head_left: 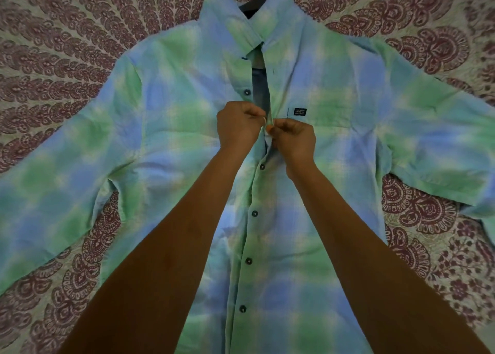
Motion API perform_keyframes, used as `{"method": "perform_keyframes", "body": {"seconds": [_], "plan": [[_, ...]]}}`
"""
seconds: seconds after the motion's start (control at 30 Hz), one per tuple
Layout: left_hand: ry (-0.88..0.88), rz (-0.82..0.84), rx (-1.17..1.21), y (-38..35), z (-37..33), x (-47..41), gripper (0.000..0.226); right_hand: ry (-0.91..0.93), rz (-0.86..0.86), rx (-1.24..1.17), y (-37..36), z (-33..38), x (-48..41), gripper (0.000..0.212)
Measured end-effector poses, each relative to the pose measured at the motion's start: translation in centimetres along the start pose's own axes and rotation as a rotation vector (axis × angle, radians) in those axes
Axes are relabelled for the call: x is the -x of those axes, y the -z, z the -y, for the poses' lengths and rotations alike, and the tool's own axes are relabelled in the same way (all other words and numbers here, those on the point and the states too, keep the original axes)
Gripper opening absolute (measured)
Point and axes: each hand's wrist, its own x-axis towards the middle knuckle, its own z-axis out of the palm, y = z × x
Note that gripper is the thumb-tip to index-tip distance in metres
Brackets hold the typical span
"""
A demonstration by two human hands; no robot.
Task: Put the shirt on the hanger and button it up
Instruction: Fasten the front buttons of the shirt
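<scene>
With my left hand (238, 127) and right hand (293, 139) each pinching a front edge of the shirt (174, 139), spread on the bed (53, 45) over its hanger (249, 10), I should hold both edges level and ease the hidden button through.

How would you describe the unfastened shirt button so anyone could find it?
Take the green and blue shirt spread on the bed cover. Follow its front up to the left hand; the button sits just above it. Unlike the fastened buttons below, it lies beside an open gap.
</scene>
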Motion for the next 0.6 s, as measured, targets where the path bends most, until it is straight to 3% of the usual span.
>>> {"method": "perform_keyframes", "body": {"seconds": [0.23,0.6], "plan": [[-0.013,-0.029,0.024,-0.07,0.24,0.4,0.013,0.085,-0.006,0.001,-0.03,-0.43,0.34,0.015],[0.048,-0.001,0.117,0.22,0.29,0.61,0.013,0.021,0.14,-0.183,0.85,-0.28,0.32,0.023]]}}
